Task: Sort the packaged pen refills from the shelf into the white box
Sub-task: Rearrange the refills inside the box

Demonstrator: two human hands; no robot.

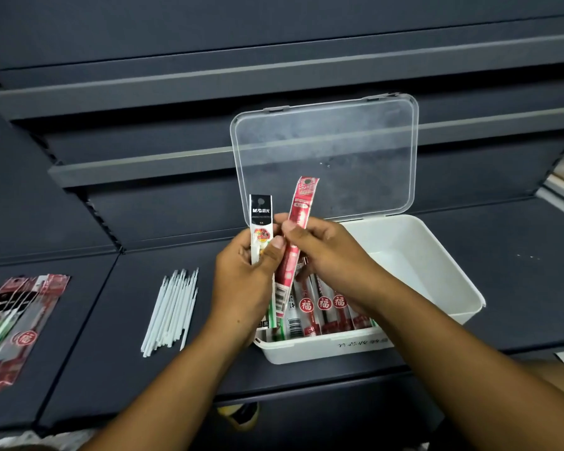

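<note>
From my remote seat I see both hands meeting in the middle of the frame, just above the near left end of the white box (323, 349). The left hand (243, 275) grips a black-topped refill pack (260, 211) that stands nearly upright, its header sticking up above the fingers. The right hand (324, 252) pinches a red refill pack (302, 203) between thumb and fingers. That pack leans to the right at its top, and its barcoded lower end drops down past the left thumb. I cannot tell whether the left thumb also touches it.

The box sits on the dark shelf (111, 353) right of centre, and its clear lid (326, 151) stands open at the far side. Inside, along the near left end, several packaged refills (324, 305) lie side by side, three of them showing round red seals. The right part of the box shows bare white floor.

To the left of the box, apart from it, a bundle of loose white refills (173, 310) lies fanned on the shelf. At the far left edge of the frame a pile of packaged refills (17, 323) in red, black and green wrappers rests on the same shelf. Grey shelf rails (209, 76) cross the upper half of the frame behind the lid.
</note>
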